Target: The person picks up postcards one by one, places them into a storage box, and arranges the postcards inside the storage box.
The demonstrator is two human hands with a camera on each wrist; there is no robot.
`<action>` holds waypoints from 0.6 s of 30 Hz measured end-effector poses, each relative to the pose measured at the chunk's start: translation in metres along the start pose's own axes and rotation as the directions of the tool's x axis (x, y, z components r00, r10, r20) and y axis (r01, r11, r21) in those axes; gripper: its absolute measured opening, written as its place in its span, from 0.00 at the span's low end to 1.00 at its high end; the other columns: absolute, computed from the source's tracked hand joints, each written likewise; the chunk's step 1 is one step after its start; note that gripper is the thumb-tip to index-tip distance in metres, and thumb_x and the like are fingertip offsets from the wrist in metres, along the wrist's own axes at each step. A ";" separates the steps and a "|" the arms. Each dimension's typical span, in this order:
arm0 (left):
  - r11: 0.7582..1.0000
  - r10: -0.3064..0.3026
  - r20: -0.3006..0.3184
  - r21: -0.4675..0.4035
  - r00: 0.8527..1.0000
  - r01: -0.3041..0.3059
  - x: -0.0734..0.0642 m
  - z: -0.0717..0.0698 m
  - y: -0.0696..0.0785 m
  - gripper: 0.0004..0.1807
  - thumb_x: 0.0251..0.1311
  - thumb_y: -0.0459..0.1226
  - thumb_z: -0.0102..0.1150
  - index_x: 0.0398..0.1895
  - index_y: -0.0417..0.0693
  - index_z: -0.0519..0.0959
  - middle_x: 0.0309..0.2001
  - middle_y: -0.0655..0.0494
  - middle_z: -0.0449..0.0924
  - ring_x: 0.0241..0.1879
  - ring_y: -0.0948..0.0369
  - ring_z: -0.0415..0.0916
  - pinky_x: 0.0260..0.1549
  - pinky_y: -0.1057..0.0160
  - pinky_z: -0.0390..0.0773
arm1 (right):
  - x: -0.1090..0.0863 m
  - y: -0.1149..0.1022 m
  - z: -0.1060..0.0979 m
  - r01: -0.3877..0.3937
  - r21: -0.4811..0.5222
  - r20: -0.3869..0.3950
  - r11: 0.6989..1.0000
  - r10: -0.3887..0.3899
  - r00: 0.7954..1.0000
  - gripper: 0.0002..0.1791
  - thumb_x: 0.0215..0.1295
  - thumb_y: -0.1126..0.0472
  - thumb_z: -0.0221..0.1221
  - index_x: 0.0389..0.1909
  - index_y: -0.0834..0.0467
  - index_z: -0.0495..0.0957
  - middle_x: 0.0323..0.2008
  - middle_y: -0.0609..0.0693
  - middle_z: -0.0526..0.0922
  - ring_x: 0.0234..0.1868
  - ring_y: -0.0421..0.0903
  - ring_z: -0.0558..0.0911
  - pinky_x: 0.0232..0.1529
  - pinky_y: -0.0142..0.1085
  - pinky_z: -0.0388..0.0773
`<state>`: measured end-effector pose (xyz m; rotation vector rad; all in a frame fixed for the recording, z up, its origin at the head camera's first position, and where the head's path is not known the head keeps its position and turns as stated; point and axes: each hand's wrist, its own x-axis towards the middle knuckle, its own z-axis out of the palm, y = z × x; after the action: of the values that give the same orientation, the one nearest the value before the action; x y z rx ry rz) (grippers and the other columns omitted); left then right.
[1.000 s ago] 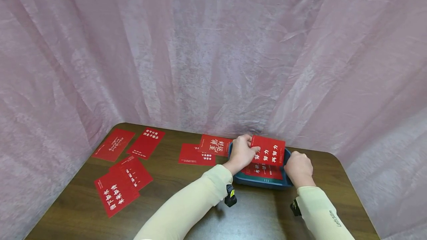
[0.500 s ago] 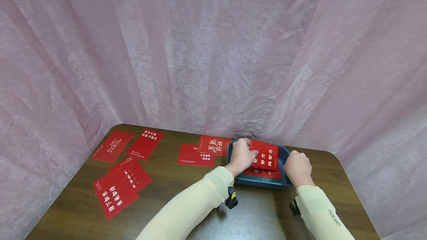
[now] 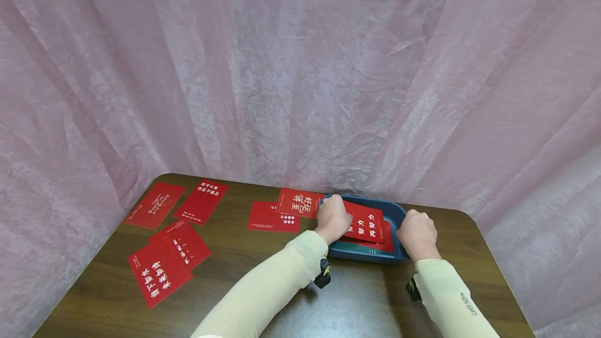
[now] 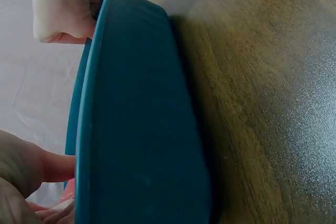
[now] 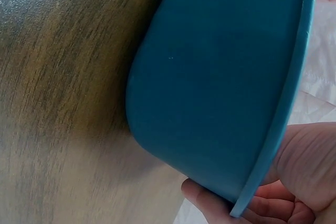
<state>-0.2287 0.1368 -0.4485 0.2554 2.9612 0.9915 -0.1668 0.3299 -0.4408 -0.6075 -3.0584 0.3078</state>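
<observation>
With left hand (image 3: 333, 219), pinching white-lettered red card (image 3: 364, 224) at left end inside blue tray (image 3: 368, 256), apparently controlling placement; with right hand (image 3: 417, 233), grasping tray's right rim, likely steadying it near table surface's (image 3: 352, 301) far edge.

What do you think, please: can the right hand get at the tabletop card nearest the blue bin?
Probably not directly: the right hand grips the opposite rim of the blue bin, leaving bin and left hand between it and that red card.
</observation>
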 end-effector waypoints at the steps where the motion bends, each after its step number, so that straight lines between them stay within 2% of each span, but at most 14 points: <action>1: 1.000 0.001 0.000 0.012 1.000 -0.001 0.000 0.001 0.000 0.10 0.48 0.43 0.69 0.19 0.48 0.79 0.22 0.57 0.80 0.24 0.63 0.77 0.23 0.62 0.76 | 0.000 0.000 0.000 -0.002 -0.001 0.001 1.000 0.002 1.000 0.16 0.52 0.62 0.59 0.35 0.73 0.76 0.28 0.68 0.81 0.23 0.57 0.79 0.21 0.50 0.78; 4: 1.000 0.003 0.023 0.021 1.000 -0.003 -0.001 0.001 0.000 0.10 0.49 0.43 0.69 0.23 0.46 0.81 0.24 0.56 0.82 0.23 0.64 0.76 0.23 0.62 0.77 | 0.000 0.000 0.000 -0.003 -0.004 0.007 1.000 0.003 1.000 0.16 0.52 0.62 0.60 0.35 0.72 0.76 0.28 0.68 0.81 0.23 0.57 0.79 0.21 0.50 0.78; 11: 1.000 0.003 0.043 0.030 0.999 -0.004 -0.001 0.002 -0.002 0.11 0.50 0.44 0.67 0.22 0.46 0.80 0.21 0.56 0.80 0.23 0.64 0.75 0.24 0.64 0.76 | 0.001 0.002 0.002 -0.010 0.003 0.000 1.000 0.010 1.000 0.17 0.50 0.61 0.62 0.35 0.72 0.76 0.28 0.67 0.80 0.23 0.56 0.79 0.21 0.50 0.78; 14: 1.000 -0.003 0.048 0.018 0.999 0.002 -0.001 0.002 -0.004 0.11 0.51 0.43 0.66 0.21 0.46 0.80 0.20 0.56 0.78 0.24 0.63 0.75 0.23 0.65 0.75 | 0.002 0.002 0.003 -0.012 0.001 -0.004 1.000 0.012 1.000 0.18 0.50 0.61 0.62 0.36 0.72 0.75 0.28 0.67 0.80 0.22 0.56 0.79 0.21 0.49 0.78; 18: 1.000 0.023 0.056 0.005 0.998 -0.023 -0.002 0.002 -0.005 0.13 0.51 0.41 0.64 0.14 0.48 0.76 0.15 0.57 0.74 0.19 0.64 0.71 0.19 0.65 0.71 | 0.002 0.002 0.004 -0.008 0.001 -0.025 1.000 0.008 1.000 0.17 0.50 0.61 0.61 0.34 0.72 0.75 0.28 0.68 0.80 0.23 0.58 0.80 0.20 0.49 0.78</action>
<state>-0.2276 0.1337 -0.4528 0.3124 2.9170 0.9623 -0.1682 0.3316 -0.4451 -0.6189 -3.0328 0.2987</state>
